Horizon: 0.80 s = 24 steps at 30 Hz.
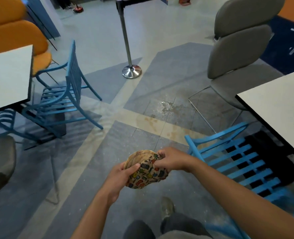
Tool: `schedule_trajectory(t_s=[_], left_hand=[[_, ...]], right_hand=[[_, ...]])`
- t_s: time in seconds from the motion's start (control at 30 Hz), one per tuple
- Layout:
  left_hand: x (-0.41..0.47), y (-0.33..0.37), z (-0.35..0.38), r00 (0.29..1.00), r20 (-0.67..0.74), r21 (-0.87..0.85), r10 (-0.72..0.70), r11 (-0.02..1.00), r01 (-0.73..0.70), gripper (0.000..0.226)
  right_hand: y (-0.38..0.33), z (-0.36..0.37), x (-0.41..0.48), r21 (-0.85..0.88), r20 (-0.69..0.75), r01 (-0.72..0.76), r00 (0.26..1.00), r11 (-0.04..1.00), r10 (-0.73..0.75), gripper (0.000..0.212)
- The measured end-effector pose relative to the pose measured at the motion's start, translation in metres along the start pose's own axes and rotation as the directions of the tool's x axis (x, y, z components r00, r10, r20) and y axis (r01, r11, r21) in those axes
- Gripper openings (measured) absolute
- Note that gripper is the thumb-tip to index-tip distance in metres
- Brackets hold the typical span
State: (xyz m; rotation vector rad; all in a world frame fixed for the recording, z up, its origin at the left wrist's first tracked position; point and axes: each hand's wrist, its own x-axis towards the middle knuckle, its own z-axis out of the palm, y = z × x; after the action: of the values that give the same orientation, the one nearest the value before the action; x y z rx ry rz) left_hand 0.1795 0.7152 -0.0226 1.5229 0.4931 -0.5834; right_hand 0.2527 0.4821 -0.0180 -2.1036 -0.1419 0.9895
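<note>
Holding a bunched printed cloth point(147, 176) in mid-air above the floor point(94, 169), a person stands in the aisle of what looks like a canteen. The left hand point(124, 173) curls round the cloth's near edge, thumb on top. The right hand point(170, 159) pinches its far corner, so each grip is closed on fabric and neither is spread. The cloth touches nothing but the two hands.

Ahead on the floor tiles lies a wet, glistening spill point(167, 107) with brownish stains point(153, 123) beside it, well apart from the person's shoe point(167, 207).

The likeliest mishap is the loose wad slipping from the pinch if either grip shifts. It would drop to the speckled floor and get dirty short of the spill. A step forward onto the wet tiles could mean a skid. The slatted blue chair point(237, 157) stands just beside the right forearm, where an elbow could knock it. A table point(280, 107) edges in behind it at right.
</note>
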Motion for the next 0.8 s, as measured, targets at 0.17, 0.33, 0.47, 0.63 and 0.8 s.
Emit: schedule_trajectory(t_s=[0.17,0.33,0.47,0.63,0.8], left_hand=[[0.062,0.033,-0.023,0.998,0.033,0.042,-0.044,0.998,0.043,0.022],[0.136,0.064,-0.047,0.983,0.155,0.113,-0.1,0.99,0.083,0.019],[0.195,0.105,-0.071,0.95,0.293,0.263,-0.111,0.964,0.032,0.014],[0.262,0.16,-0.109,0.879,0.435,0.465,-0.197,0.885,-0.032,0.014],[0.321,0.204,-0.127,0.856,0.458,0.599,-0.24,0.795,-0.098,0.009]], right_hand=[[-0.018,-0.027,0.058,-0.005,-0.005,-0.051,0.999,0.999,0.051,0.037],[-0.017,-0.039,0.102,0.043,-0.073,-0.154,0.985,0.987,0.157,0.038],[-0.027,-0.047,0.138,0.188,-0.154,-0.219,0.956,0.957,0.249,0.033],[-0.058,-0.041,0.175,0.404,-0.237,-0.271,0.892,0.874,0.386,0.034],[-0.084,-0.037,0.216,0.534,-0.285,-0.261,0.84,0.804,0.462,0.027]])
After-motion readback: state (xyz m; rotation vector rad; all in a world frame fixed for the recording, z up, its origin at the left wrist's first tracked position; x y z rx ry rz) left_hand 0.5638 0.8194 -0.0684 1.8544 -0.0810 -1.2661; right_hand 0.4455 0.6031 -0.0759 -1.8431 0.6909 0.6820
